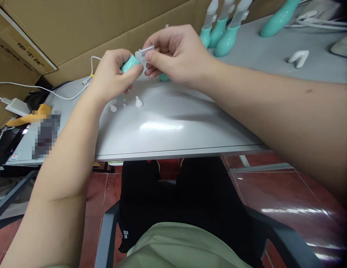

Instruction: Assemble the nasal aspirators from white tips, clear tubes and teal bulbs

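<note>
My left hand point(110, 76) is closed around a teal squeeze bulb point(130, 64), of which only the upper part shows. A clear plastic tube point(145, 52) is pinched between the thumb and fingers of my right hand point(183, 56). The tube's left end meets the bulb's top; whether it is seated there I cannot tell. Below my hands, a white cone-shaped tip point(139, 102) and a second white tip point(113, 108) lie on the table, with tiny white bits between them. Behind my right hand, another teal piece point(164, 77) is mostly hidden.
Several teal bulbs with clear necks point(227, 41) stand at the back. Farther right are another teal bulb point(279, 20) and a bent white piece point(299, 58). A cardboard sheet point(106, 26) borders the table point(173, 139). At left are a white cable point(64, 97) and a blurred-out dark object point(48, 134).
</note>
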### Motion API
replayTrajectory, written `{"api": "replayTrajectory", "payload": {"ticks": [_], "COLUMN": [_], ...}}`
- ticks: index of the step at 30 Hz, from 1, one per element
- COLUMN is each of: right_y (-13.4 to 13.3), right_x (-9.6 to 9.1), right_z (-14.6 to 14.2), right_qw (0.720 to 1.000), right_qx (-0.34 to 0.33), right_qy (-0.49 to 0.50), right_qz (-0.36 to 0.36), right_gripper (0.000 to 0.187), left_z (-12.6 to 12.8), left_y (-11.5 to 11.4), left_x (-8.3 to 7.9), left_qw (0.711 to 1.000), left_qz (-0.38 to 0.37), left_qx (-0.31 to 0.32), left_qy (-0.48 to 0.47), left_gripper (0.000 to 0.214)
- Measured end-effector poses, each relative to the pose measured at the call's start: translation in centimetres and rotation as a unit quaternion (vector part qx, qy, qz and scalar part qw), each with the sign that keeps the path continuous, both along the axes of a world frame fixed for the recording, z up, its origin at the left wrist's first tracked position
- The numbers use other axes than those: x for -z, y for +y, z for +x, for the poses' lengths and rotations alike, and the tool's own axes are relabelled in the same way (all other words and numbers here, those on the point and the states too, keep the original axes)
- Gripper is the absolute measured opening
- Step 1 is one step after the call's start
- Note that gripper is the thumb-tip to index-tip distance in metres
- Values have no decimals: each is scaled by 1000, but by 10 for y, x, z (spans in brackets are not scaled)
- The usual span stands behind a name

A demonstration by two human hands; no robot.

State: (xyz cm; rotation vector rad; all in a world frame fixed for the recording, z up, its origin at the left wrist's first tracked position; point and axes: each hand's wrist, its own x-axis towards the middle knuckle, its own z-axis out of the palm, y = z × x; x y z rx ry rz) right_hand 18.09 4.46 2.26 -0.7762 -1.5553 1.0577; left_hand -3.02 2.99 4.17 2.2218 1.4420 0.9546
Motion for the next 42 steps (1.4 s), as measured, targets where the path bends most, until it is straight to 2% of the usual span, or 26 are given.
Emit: {"api": "replayTrajectory", "payload": {"ticks": [4,9,13,16,19,25,33,42], "right_y": [11,18,15,11,7,-3,-3,-3], "right_x": [6,13,15,14,11,4,9,6], "right_z": [9,18,20,19,18,14,15,17], "right_qw": [992,984,986,990,992,994,992,992], "right_qx": [-4,-17,-21,-27,-34,-49,-66,-80], "right_qy": [-94,-137,-139,-129,-117,-97,-101,-77], "right_qz": [87,113,89,57,26,-23,-39,-58], "right_gripper": [56,48,49,51,53,55,55,49], "left_z": [-4,-3,-7,-11,-11,-9,-12,-13], "left_y": [-3,-4,5,12,13,10,9,14], "left_x": [-6,-7,2,7,7,2,4,10], "left_qw": [994,985,983,987,989,982,982,978], "left_qz": [73,89,111,113,108,105,66,123], "left_qx": [-6,-14,-26,0,10,8,17,32], "left_qy": [79,147,141,111,98,154,175,163], "left_gripper": [37,32,38,33,36,52,50,43]}}
